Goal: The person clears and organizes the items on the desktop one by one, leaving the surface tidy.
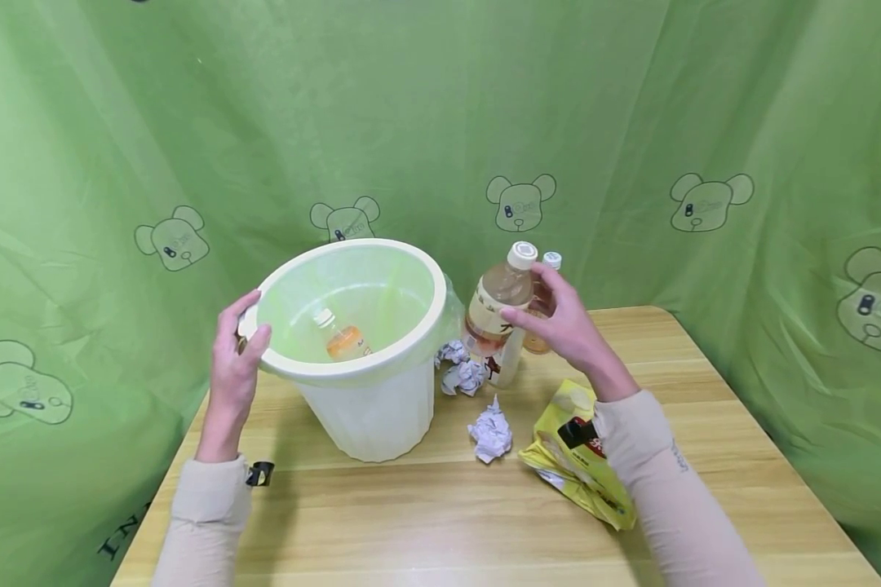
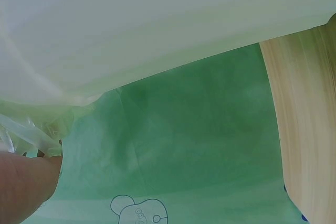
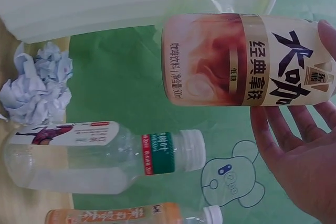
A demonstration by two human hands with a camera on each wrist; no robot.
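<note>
While gripped by two hands (image 1: 235, 359) (image 1: 565, 326): one bin (image 1: 352, 375), four bottles (image 3: 247, 59) (one binned).

Staged recording booth, not a lived-in room: green cloth backdrop (image 1: 440, 106) printed with bear heads hangs close behind and on both sides of a small wooden worktop (image 1: 440, 522).

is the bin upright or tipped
Tipped. In the head view the bin leans toward the camera, its mouth showing a bottle inside, while the left hand grips its rim; its base rests on the table.
</note>
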